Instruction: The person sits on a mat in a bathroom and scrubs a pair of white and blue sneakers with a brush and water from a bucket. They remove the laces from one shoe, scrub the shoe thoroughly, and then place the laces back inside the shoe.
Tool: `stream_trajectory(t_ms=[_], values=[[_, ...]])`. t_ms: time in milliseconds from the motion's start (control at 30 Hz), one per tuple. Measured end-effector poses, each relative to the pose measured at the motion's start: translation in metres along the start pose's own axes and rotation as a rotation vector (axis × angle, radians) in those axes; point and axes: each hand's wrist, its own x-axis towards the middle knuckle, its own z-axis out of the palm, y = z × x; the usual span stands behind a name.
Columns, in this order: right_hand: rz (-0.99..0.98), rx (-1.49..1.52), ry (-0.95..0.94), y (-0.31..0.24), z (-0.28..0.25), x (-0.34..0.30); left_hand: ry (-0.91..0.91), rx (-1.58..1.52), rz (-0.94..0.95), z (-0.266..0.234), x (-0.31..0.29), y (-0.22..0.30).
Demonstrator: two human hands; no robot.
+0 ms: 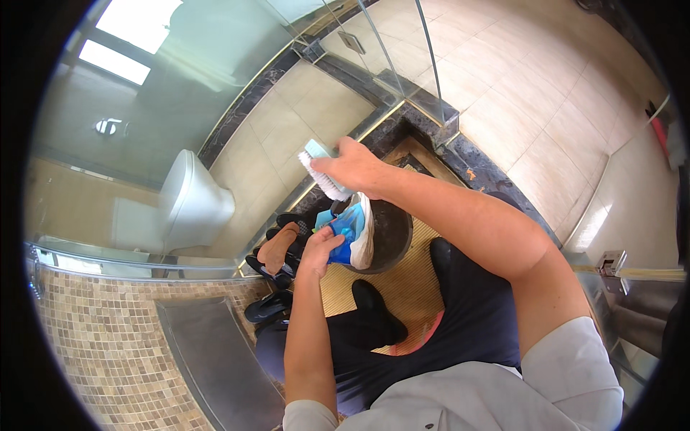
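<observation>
My right hand (353,169) is closed around a scrub brush (318,152) with a pale green back and white bristles. The bristles point down and to the left, just above a blue shoe (347,227) with a white sole. My left hand (320,250) grips the shoe by its blue side and holds it tilted, the sole turned to the right. Beneath the shoe stands a dark round bucket (399,241), partly covered by it. Whether the bristles touch the shoe is hard to tell.
The bucket is on a yellowish woven mat (338,293) between my feet. Several dark shoes (266,307) and a brown one (277,248) lie to the left. A dark stone curb (483,171) and glass panels border the spot. A white toilet (180,188) shows through the glass.
</observation>
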Motion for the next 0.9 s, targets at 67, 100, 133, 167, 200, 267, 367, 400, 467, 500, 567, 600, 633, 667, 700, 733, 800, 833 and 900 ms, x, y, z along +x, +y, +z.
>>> stream_trajectory(t_ms=[67,100,133,167,200,267,367,400,467,500,567,600,633,667,700,733,800,833,900], values=[[0.054,0.073,0.029,0.011,-0.005,0.011,-0.025,-0.193,0.105,0.005,-0.005,-0.002],[0.082,0.102,0.047,0.011,-0.006,0.012,-0.028,-0.252,0.147,0.007,-0.010,-0.002],[0.110,0.132,0.065,0.012,-0.009,0.012,-0.031,-0.311,0.188,0.010,-0.014,-0.003],[0.137,0.162,0.073,0.013,-0.009,0.013,-0.026,-0.369,0.234,0.013,-0.019,-0.001],[0.161,0.171,0.104,0.013,-0.011,0.015,-0.024,-0.399,0.282,0.018,-0.022,0.002],[0.208,0.191,0.174,0.015,-0.017,0.020,-0.050,-0.392,0.349,0.026,-0.027,0.011],[0.315,0.409,0.182,0.027,-0.026,0.035,-0.073,-0.358,0.445,0.041,-0.036,0.028],[0.370,0.405,0.135,0.026,-0.031,0.037,-0.067,-0.337,0.471,0.042,-0.040,0.031],[0.289,0.574,-0.034,0.023,-0.037,0.037,-0.045,-0.255,0.493,0.040,-0.044,0.036],[0.250,0.657,-0.118,0.021,-0.037,0.036,-0.035,-0.202,0.494,0.039,-0.045,0.037],[0.150,0.707,-0.111,0.017,-0.033,0.035,-0.012,-0.097,0.491,0.039,-0.049,0.039],[0.101,0.719,-0.127,0.014,-0.031,0.033,0.004,-0.080,0.524,0.044,-0.049,0.042],[0.052,0.732,-0.143,0.011,-0.031,0.031,0.020,-0.044,0.535,0.045,-0.044,0.040],[-0.006,0.758,-0.186,0.006,-0.029,0.027,0.040,-0.006,0.541,0.043,-0.039,0.034],[-0.042,0.710,-0.214,0.006,-0.027,0.027,0.060,0.032,0.547,0.040,-0.033,0.028],[-0.079,0.663,-0.241,0.006,-0.026,0.028,0.080,0.055,0.458,0.035,-0.030,0.021],[-0.152,0.553,-0.290,0.006,-0.026,0.025,0.089,-0.019,0.310,0.019,-0.019,0.006],[-0.164,0.503,-0.271,0.006,-0.022,0.020,0.093,-0.056,0.236,0.014,-0.015,-0.002],[-0.136,0.420,-0.269,0.000,-0.013,0.012,-0.042,-0.404,0.406,0.023,-0.016,-0.001]])
